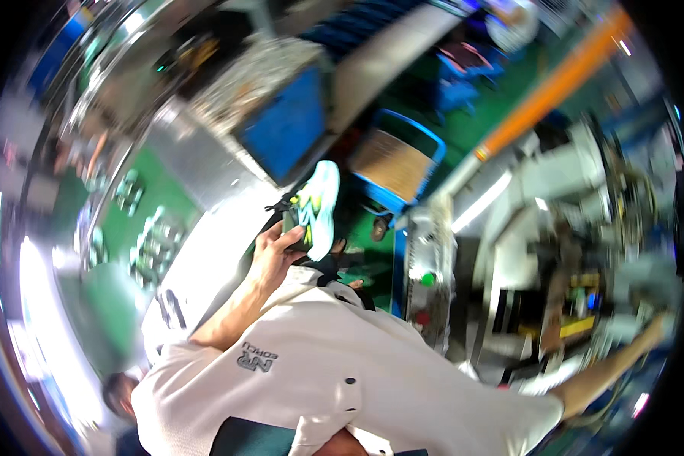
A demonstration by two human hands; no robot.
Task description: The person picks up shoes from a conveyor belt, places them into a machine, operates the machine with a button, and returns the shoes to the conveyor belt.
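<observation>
My left hand (270,254) is closed around the dark upper of a sneaker (323,209). The shoe has a pale, whitish sole, yellow-green and white markings and dark laces or straps at its left side. It is held up in front of my body with the sole turned to the right. My right arm reaches far out to the right, and my right hand (660,328) is near the machine (562,228) there. Motion blur and the picture's rim hide its fingers, so whether it holds anything cannot be seen.
A blue-framed cart (399,163) with a brown deck stands ahead on the green floor. To the left are a bright white worktop (209,258) and a blue-sided box (285,129). An orange beam (551,83) crosses the upper right. A person (120,391) is at lower left.
</observation>
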